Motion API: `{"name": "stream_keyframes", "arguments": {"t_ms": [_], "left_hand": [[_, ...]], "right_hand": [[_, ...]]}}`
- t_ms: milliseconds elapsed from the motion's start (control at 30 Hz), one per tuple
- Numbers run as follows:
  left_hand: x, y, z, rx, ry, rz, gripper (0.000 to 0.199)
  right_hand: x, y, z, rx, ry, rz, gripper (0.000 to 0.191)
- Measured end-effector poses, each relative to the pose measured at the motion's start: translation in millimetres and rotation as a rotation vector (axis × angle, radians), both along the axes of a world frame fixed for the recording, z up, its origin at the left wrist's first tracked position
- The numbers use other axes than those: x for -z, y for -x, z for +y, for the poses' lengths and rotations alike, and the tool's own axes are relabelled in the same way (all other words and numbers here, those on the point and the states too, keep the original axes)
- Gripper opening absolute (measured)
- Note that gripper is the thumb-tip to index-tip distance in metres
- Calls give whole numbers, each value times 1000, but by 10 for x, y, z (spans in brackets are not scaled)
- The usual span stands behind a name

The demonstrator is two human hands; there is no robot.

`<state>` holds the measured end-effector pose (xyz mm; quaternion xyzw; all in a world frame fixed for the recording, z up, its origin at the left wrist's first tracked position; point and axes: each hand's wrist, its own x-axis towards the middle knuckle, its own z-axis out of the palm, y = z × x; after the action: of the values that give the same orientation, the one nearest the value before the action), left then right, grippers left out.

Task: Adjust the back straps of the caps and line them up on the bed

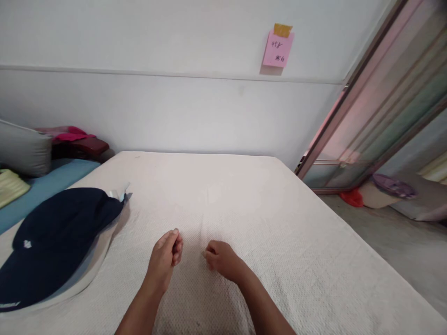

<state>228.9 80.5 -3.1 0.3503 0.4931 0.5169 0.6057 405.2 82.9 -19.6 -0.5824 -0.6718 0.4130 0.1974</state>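
Note:
My left hand (165, 253) is curled into a loose fist, thumb on top, just above the pale textured cloth (307, 242) that covers the table or bed before me. Facing it from the right, my right hand (221, 259) is also closed, its fingertips slightly blurred. A narrow gap separates the two hands. Nothing shows in or sticking out of either one, though the insides of the fingers are partly hidden. To the left of my left hand lies a dark navy cap (66, 232), on top of a pale, rounded item (91, 277) that it mostly hides.
Against the white wall (174, 111) a pink note (278, 49) hangs under yellow tape. A grey cushion (24, 146) and magenta cloth (75, 134) sit at the far left. On the right are a sliding door (363, 107) and a bin with a purple liner (393, 186).

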Motion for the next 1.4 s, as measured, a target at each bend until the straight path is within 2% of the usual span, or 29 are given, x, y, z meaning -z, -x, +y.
{"name": "stream_keyframes", "arguments": {"t_ms": [300,433,533,667,833,967,1100,1233,1400], "left_hand": [[5,144,115,-4,23,-54,28],[4,185,160,-27,8,-90,27],[13,168,173,-35,19,-136,27],[11,29,170,-27,53,-165,27],[-86,-196,145,-36,14,-139,33],[-204,-218,89,-19,-25,-154,55],[-331,-142,24,63,-60,-91,79],[-400,-130,-9,129,-37,-9,82],[-272,-155,-20,180,-5,85,78]], "right_hand": [[30,269,-12,-88,54,67,13],[65,257,33,-53,110,262,23],[5,199,80,40,128,489,34],[-156,65,113,226,139,795,46],[-292,-145,122,400,62,1020,53],[-405,-301,92,486,-78,1091,63],[-574,-399,1,458,-156,1081,75],[-657,-402,-82,411,-189,973,77],[-566,-347,-66,432,-126,957,79]]}}
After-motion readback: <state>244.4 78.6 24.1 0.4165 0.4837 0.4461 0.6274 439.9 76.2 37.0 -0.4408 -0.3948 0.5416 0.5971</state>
